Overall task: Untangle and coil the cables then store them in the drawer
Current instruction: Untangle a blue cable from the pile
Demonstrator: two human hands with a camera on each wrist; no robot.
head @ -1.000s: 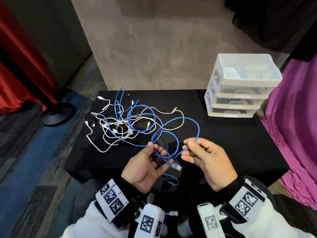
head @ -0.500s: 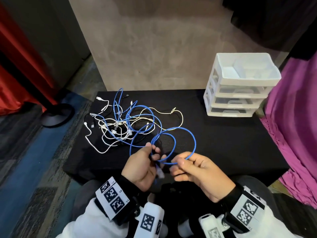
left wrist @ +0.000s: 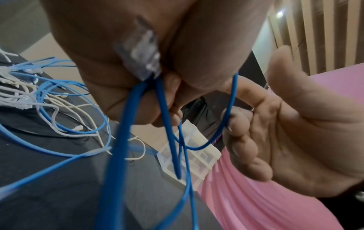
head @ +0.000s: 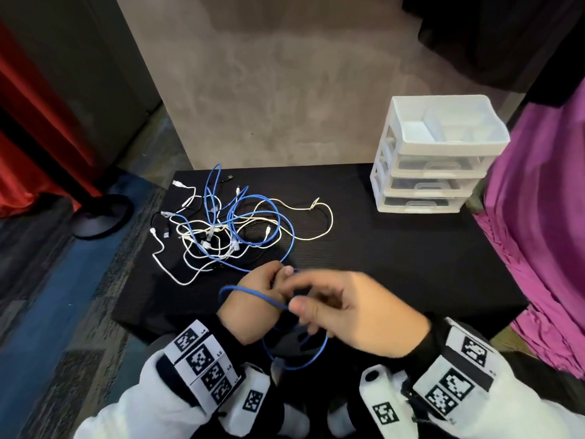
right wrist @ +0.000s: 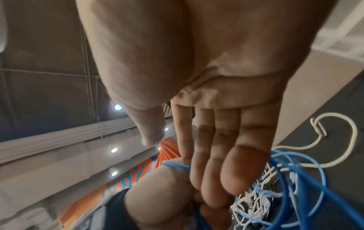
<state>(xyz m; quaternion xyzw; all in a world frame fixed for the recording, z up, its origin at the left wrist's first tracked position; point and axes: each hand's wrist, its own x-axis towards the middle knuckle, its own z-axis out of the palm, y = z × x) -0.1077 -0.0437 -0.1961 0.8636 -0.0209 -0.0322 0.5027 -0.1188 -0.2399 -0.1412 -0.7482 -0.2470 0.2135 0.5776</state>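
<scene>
A blue network cable [head: 253, 294] crosses the back of my left hand [head: 253, 299], and its loops hang below both hands [head: 304, 362]. In the left wrist view my left fingers curl round several blue strands [left wrist: 126, 124], with the clear plug [left wrist: 141, 54] against the palm. My right hand [head: 348, 312] sits close against the left; a blue strand [left wrist: 229, 109] passes through its curled fingers [left wrist: 242, 140], thumb apart. The rest of this cable runs back into the tangle of blue, white and black cables [head: 228, 229] on the black table [head: 395, 264]. The white drawer unit [head: 383, 175] stands at the back right, drawers closed.
A purple cloth [head: 538, 248] hangs along the table's right side, just past the drawer unit. A round black stand base [head: 98, 217] sits on the floor to the left, beside a red curtain [head: 38, 137]. A grey wall rises behind the table.
The open blue loop held up between my hands has come down; my right hand has carried the strand left across the back of my left hand. Both hands are closer together.
</scene>
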